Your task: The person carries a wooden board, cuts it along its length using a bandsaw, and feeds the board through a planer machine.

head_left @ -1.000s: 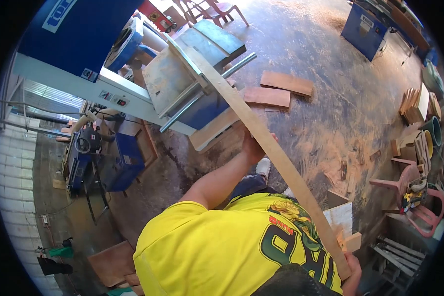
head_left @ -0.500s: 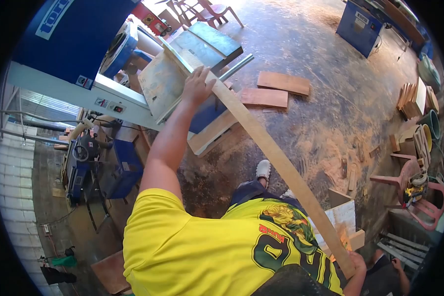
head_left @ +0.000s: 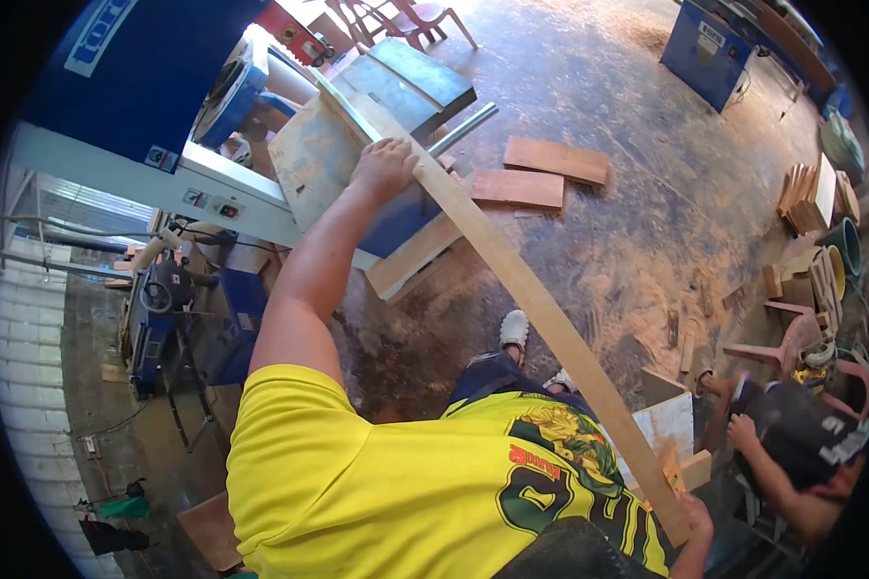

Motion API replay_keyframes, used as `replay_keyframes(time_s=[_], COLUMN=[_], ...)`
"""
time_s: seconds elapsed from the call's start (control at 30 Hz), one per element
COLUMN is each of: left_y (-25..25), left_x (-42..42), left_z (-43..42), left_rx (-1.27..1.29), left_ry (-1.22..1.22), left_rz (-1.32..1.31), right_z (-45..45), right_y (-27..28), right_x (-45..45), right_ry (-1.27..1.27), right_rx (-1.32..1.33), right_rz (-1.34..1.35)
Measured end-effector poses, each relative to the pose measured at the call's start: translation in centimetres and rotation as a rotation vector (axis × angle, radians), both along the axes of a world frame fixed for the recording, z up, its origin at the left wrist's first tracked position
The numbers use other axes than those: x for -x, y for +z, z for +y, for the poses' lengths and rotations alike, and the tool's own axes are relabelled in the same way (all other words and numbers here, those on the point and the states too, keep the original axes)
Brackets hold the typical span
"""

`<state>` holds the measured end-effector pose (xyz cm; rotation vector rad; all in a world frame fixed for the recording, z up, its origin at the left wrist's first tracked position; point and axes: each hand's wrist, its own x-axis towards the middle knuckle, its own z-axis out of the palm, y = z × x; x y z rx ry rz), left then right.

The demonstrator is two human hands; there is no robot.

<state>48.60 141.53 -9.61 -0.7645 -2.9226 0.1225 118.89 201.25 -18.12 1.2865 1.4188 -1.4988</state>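
A long narrow wooden board (head_left: pixel 550 323) runs diagonally from the machine table (head_left: pixel 323 159) down to the lower right, past the front of my yellow shirt. My left hand (head_left: pixel 384 166) is closed on the board's upper part, beside the metal fence (head_left: pixel 343 104), with curled fingers at its edge. At the lower end, my right hand (head_left: pixel 695 521) grips the board; part of this hand is hidden behind the wood. The board's far end lies on the machine table along the fence.
Two flat wood pieces (head_left: pixel 555 159) lie on the sawdust-covered floor beyond the board. A co-worker in dark clothes (head_left: pixel 806 429) is at the lower right, near a pink chair (head_left: pixel 792 338). A white-faced panel (head_left: pixel 666 429) stands near my right side. Stacked wood (head_left: pixel 811 198) is at the right.
My left hand has gone from under the board's middle up to its part beside the fence, and its fingers have curled in. The co-worker has come into view at the lower right.
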Motion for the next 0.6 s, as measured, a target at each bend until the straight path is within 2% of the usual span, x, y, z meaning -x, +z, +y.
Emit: replay_keyframes(time_s=[0.07, 0.13, 0.23, 0.3, 0.4, 0.6], left_y=[0.0, 0.0, -0.1, 1.6, 2.1, 0.6], left_x=[-0.2, 0.2, 0.3, -0.9, -1.1, -0.9], left_z=[0.2, 0.3, 1.0, 3.2, 4.2, 3.3], left_rx=[0.003, 0.005, 0.035, 0.118, 0.142, 0.097], left_ry=[0.007, 0.019, 0.033, 0.192, 0.277, 0.237], left_rz=[-0.006, 0.016, 0.028, -0.062, -0.088, 0.027], right_z=[-0.8, -1.1, -0.9, -1.3, -1.7, -1.0], right_y=[1.3, 1.3, 0.9, 1.4, 1.8, 0.9], right_x=[0.0, 0.7, 0.4, 1.0, 1.7, 1.3], right_ry=[0.008, -0.113, -0.085, -0.103, -0.104, -0.014], right_rx=[-0.039, 0.061, 0.022, 0.030, 0.037, 0.110], right_rz=[-0.067, 0.008, 0.029, 0.012, -0.006, 0.049])
